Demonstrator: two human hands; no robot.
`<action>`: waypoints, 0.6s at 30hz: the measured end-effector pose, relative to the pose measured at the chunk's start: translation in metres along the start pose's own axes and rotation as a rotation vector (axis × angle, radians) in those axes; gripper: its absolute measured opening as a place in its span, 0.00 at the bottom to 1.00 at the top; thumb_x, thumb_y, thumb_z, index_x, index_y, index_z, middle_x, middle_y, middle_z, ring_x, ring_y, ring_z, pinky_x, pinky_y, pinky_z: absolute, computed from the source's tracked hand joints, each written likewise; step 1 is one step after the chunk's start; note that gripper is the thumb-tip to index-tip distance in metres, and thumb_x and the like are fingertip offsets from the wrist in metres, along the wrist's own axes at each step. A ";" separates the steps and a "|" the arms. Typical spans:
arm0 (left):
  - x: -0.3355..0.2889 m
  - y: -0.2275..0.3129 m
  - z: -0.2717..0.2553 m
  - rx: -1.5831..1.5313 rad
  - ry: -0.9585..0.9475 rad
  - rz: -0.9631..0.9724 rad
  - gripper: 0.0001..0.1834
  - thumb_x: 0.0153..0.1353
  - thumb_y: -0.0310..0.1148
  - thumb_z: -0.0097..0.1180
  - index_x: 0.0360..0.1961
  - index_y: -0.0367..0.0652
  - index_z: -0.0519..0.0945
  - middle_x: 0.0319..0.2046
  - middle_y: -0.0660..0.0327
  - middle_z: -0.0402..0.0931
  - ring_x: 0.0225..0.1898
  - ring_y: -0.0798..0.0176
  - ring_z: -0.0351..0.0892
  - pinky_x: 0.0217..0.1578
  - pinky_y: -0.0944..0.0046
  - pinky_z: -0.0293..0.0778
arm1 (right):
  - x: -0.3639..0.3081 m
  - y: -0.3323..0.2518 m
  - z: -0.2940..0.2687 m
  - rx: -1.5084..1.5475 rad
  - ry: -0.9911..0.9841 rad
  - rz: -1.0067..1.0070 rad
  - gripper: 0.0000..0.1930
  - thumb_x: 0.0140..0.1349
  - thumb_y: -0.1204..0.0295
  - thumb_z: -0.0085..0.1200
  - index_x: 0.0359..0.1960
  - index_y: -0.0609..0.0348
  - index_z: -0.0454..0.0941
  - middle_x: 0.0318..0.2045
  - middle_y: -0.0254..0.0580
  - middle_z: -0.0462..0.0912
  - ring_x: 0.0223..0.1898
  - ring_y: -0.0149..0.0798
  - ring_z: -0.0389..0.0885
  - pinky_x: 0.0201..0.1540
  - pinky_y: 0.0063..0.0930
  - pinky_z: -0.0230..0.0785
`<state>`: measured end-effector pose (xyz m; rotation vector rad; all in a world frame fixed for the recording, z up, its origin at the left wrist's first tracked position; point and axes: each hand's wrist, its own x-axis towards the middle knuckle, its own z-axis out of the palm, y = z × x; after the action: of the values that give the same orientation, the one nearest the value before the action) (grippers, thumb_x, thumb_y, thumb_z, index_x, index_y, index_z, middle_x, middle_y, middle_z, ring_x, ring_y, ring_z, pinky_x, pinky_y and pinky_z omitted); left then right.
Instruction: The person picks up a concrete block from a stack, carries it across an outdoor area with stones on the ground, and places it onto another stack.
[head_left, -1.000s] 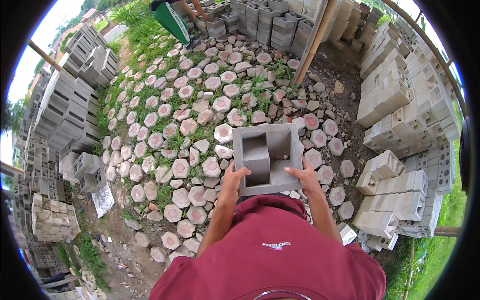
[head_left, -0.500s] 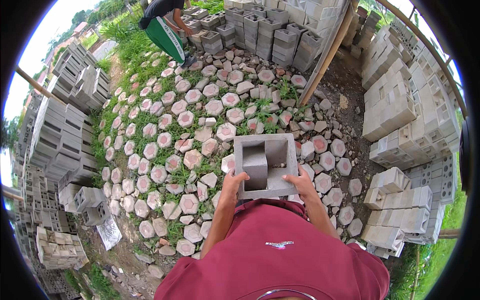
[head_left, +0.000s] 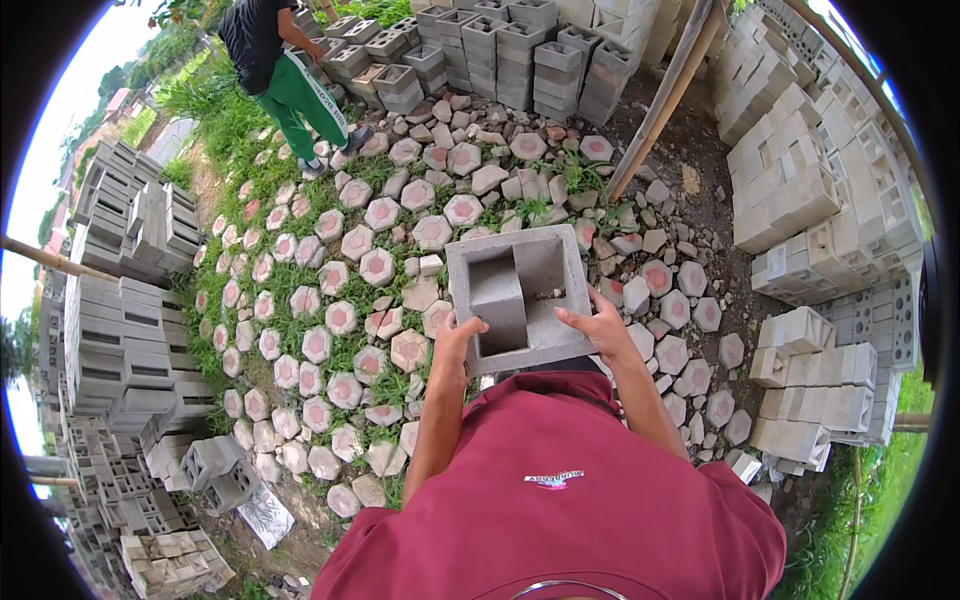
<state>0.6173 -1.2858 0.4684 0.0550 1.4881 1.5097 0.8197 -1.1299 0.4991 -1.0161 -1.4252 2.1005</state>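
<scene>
A grey hollow concrete block (head_left: 573, 344) is held out in front of my body, its two square cavities facing up toward me. My left hand (head_left: 460, 345) grips its left side, with the thumb over the near rim. On the opposite side my right hand (head_left: 603, 326) clasps the block, thumb laid on the right wall. The block tilts slightly, and the fingers beneath it are mostly hidden. Below it spreads a ground of hexagonal paving stones (head_left: 380, 267) with reddish centres and grass between them.
Another person (head_left: 290, 90) in green trousers stands at the far left beside rows of stacked blocks (head_left: 495, 55). More block stacks line the left (head_left: 125, 330) and right (head_left: 800, 190). A wooden post (head_left: 665, 100) leans at the far right, near rubble. A white sheet (head_left: 266, 515) lies at lower left.
The block in my hands has tilted and shifted slightly up and left in view. The other person has straightened up from bending. My view has turned a little.
</scene>
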 end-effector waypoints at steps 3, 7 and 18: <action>0.024 0.037 0.012 0.056 -0.001 -0.006 0.24 0.44 0.30 0.59 0.46 0.36 0.75 0.36 0.60 0.76 0.37 0.63 0.73 0.40 0.63 0.69 | 0.041 -0.007 0.002 -0.028 0.068 0.016 0.46 0.48 0.64 0.73 0.66 0.68 0.60 0.52 0.47 0.76 0.51 0.37 0.75 0.56 0.29 0.66; 0.091 0.062 0.003 0.018 -0.020 0.075 0.24 0.43 0.30 0.59 0.46 0.35 0.75 0.35 0.60 0.76 0.37 0.63 0.73 0.40 0.64 0.68 | 0.113 -0.023 0.012 -0.040 0.005 -0.013 0.42 0.48 0.65 0.72 0.64 0.65 0.64 0.52 0.45 0.76 0.49 0.37 0.76 0.54 0.28 0.67; 0.281 0.176 0.008 -0.045 0.088 0.200 0.22 0.44 0.31 0.59 0.43 0.35 0.76 0.33 0.61 0.76 0.33 0.65 0.73 0.38 0.65 0.69 | 0.353 -0.095 0.039 -0.059 -0.120 -0.033 0.47 0.47 0.64 0.74 0.65 0.72 0.59 0.51 0.49 0.77 0.49 0.36 0.77 0.53 0.28 0.69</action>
<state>0.3742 -1.0614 0.4485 0.1145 1.5546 1.7251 0.5532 -0.8774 0.4741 -0.8950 -1.5585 2.1395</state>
